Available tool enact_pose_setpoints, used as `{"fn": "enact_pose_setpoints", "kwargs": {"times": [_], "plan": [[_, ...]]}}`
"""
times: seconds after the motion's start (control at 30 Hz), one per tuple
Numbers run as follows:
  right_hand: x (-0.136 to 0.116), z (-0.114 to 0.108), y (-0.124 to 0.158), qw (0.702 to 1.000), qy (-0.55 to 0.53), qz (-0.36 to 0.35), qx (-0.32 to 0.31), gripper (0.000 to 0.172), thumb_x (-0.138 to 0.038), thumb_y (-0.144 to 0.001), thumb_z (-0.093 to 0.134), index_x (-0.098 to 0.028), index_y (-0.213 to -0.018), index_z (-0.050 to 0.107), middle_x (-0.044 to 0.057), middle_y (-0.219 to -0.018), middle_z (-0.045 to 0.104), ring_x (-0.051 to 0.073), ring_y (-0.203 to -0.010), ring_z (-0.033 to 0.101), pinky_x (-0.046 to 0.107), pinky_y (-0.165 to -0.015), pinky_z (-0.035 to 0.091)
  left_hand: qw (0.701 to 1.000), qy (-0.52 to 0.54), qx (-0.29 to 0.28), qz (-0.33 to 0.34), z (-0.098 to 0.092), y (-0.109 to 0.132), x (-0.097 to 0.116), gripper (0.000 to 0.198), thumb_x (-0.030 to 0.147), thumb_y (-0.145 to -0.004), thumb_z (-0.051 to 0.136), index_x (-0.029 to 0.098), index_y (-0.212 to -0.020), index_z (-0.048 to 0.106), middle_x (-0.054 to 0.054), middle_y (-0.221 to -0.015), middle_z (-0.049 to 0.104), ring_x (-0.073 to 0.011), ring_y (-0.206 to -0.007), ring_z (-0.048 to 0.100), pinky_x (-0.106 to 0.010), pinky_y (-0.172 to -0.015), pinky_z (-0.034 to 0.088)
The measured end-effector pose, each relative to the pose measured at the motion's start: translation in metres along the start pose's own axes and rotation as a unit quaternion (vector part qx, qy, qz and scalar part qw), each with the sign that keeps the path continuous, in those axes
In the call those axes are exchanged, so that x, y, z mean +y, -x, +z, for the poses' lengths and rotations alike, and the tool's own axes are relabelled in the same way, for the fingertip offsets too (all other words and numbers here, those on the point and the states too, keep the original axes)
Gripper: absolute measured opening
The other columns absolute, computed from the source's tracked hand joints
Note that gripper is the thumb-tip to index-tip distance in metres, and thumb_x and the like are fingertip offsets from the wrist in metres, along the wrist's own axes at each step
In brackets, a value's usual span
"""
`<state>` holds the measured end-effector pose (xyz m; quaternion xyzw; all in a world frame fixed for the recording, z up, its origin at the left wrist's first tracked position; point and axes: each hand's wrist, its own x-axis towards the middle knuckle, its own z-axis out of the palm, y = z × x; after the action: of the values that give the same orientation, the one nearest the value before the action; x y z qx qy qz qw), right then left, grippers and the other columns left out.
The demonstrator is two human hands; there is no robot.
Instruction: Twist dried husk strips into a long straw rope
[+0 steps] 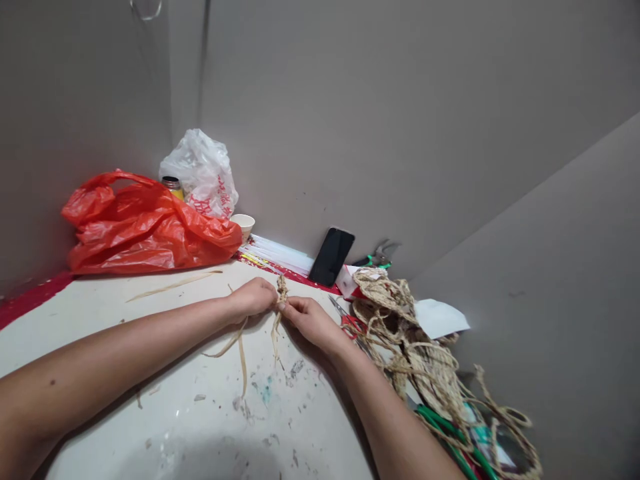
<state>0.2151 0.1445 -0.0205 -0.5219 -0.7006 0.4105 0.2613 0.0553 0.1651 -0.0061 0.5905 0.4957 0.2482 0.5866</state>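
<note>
A small braided straw piece [283, 288] stands upright between my two hands over the white table. My left hand [256, 297] is closed at its left side, with loose straw strands [243, 363] trailing below the fingers onto the table. Thumb and fingers of my right hand [311, 320] pinch the lower part of the braid from the right. Beneath the pinch, more strands [275, 333] hang down. The exact spot where my left fingertips grip is partly hidden.
A red plastic bag [150, 230], a white bag [203, 167] and a paper cup [244, 225] stand at the back left. A phone [332, 257] leans on the wall beside pruning shears [383, 255]. Red-handled scissors [353, 323] and a rope heap [430, 367] lie right.
</note>
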Motion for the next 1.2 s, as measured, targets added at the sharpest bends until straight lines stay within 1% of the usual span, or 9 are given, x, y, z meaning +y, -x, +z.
{"fn": "enact_pose_setpoints", "kwargs": {"times": [0.17, 0.33, 0.53, 0.63, 0.73, 0.83, 0.97, 1.07, 1.2], "plan": [[-0.01, 0.006, 0.002, 0.987, -0.113, 0.106, 0.036, 0.04, -0.052, -0.071, 0.058, -0.017, -0.054, 0.047, -0.009, -0.043, 0.031, 0.005, -0.039, 0.019, 0.023, -0.041, 0.012, 1.0, -0.001, -0.008, 0.021, 0.002, 0.002, 0.001, 0.016, 0.017, -0.072, 0.049, 0.016, -0.056, 0.047, 0.007, -0.04, 0.038, -0.0042, -0.03, 0.029, -0.02, -0.035, 0.018], [-0.015, 0.007, 0.003, 0.971, -0.18, 0.143, 0.068, 0.036, -0.046, -0.064, 0.067, -0.016, -0.053, 0.05, -0.009, -0.04, 0.034, 0.003, -0.034, 0.019, 0.021, -0.035, 0.009, 0.997, 0.061, -0.03, -0.024, 0.002, 0.004, 0.005, 0.016, 0.012, -0.073, 0.047, 0.013, -0.057, 0.05, 0.002, -0.044, 0.052, -0.0076, -0.034, 0.046, -0.019, -0.037, 0.032], [-0.018, 0.001, 0.006, 0.918, -0.357, 0.16, -0.063, 0.025, -0.035, -0.064, 0.068, -0.013, -0.063, 0.056, -0.009, -0.043, 0.038, 0.001, -0.034, 0.017, 0.017, -0.034, 0.005, 0.995, 0.079, -0.036, -0.039, 0.001, 0.009, 0.01, 0.016, 0.009, -0.074, 0.047, 0.012, -0.059, 0.052, 0.0, -0.045, 0.056, -0.007, -0.033, 0.048, -0.017, -0.034, 0.029], [-0.021, 0.003, 0.006, 0.923, -0.347, 0.152, -0.062, 0.022, -0.031, -0.065, 0.067, -0.011, -0.061, 0.058, -0.006, -0.044, 0.044, 0.0, -0.033, 0.017, 0.017, -0.033, 0.005, 0.997, 0.07, -0.028, -0.024, 0.003, 0.011, 0.01, 0.017, 0.008, -0.074, 0.045, 0.013, -0.059, 0.051, 0.001, -0.045, 0.056, -0.0067, -0.031, 0.046, -0.017, -0.033, 0.028], [-0.023, 0.009, 0.005, 0.946, -0.289, 0.147, -0.006, 0.028, -0.033, -0.068, 0.062, -0.012, -0.051, 0.055, -0.005, -0.037, 0.043, 0.001, -0.029, 0.018, 0.019, -0.031, 0.004, 0.998, 0.054, -0.017, -0.017, 0.007, 0.013, 0.008, 0.019, 0.009, -0.077, 0.041, 0.014, -0.059, 0.048, 0.001, -0.045, 0.056, -0.0072, -0.031, 0.045, -0.018, -0.033, 0.029], [-0.023, 0.014, 0.006, 0.947, -0.282, 0.155, 0.02, 0.031, -0.033, -0.07, 0.058, -0.013, -0.046, 0.053, -0.005, -0.033, 0.041, 0.001, -0.027, 0.017, 0.02, -0.031, 0.005, 0.999, 0.034, -0.006, 0.001, 0.013, 0.016, 0.005, 0.017, 0.012, -0.079, 0.038, 0.015, -0.065, 0.047, 0.001, -0.048, 0.056, -0.0087, -0.032, 0.047, -0.019, -0.035, 0.033], [-0.023, 0.016, 0.008, 0.925, -0.344, 0.16, 0.022, 0.031, -0.032, -0.068, 0.059, -0.014, -0.046, 0.05, -0.004, -0.035, 0.044, 0.001, -0.029, 0.018, 0.018, -0.031, 0.007, 0.987, -0.117, 0.062, 0.092, 0.017, 0.021, 0.001, 0.01, 0.013, -0.077, 0.04, 0.016, -0.072, 0.049, -0.002, -0.058, 0.062, -0.0111, -0.046, 0.056, -0.021, -0.046, 0.04], [-0.023, 0.017, 0.008, 0.907, -0.384, 0.17, 0.038, 0.029, -0.031, -0.064, 0.064, -0.015, -0.048, 0.047, -0.006, -0.037, 0.041, 0.0, -0.03, 0.019, 0.016, -0.032, 0.007, 0.937, -0.29, 0.133, 0.145, 0.019, 0.027, 0.003, 0.012, 0.014, -0.075, 0.041, 0.016, -0.076, 0.053, -0.006, -0.068, 0.065, -0.0174, -0.067, 0.062, -0.025, -0.058, 0.043], [-0.025, 0.02, 0.009, 0.899, -0.396, 0.174, 0.069, 0.028, -0.027, -0.061, 0.064, -0.017, -0.048, 0.041, -0.008, -0.037, 0.037, 0.001, -0.031, 0.02, 0.016, -0.032, 0.008, 0.892, -0.405, 0.132, 0.151, 0.023, 0.033, 0.007, 0.022, 0.017, -0.078, 0.038, 0.015, -0.093, 0.054, -0.01, -0.078, 0.067, -0.0242, -0.074, 0.063, -0.03, -0.061, 0.042]]}}
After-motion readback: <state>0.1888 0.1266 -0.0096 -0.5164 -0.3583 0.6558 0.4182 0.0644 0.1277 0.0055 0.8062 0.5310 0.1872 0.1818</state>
